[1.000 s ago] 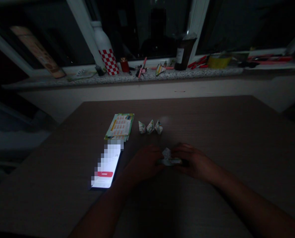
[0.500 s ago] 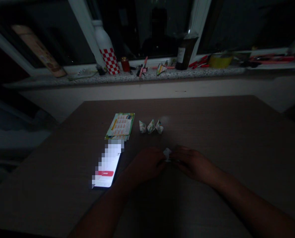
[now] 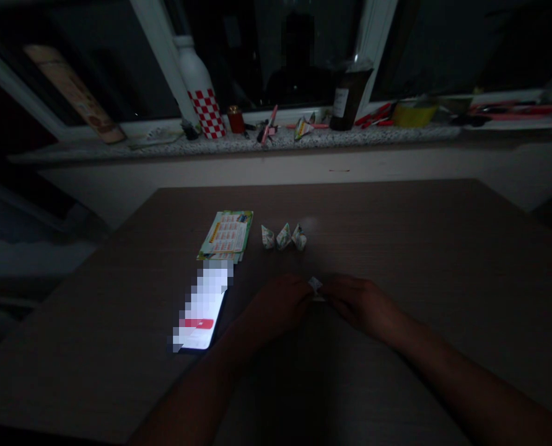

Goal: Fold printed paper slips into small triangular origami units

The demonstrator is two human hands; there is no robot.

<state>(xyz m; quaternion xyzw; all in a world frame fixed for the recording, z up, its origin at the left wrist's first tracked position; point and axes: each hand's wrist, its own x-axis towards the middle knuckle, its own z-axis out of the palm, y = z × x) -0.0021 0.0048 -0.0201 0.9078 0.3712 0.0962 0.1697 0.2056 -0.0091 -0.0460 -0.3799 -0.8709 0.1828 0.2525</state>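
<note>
Head view: three pointed, faceted paper shapes (image 3: 284,237) are standing in a row beyond and right of the phone (image 3: 204,306), looking fully folded. Right of the phone, a small pale paper piece (image 3: 315,284) is seemingly still needing folds, its outline mostly hidden. The left hand (image 3: 278,303) and right hand (image 3: 359,303) are pinching its sides, fingers clamped together on it. Flat, printed cards (image 3: 229,235) are overlapping just beyond the phone, apparently unfolded.
</note>
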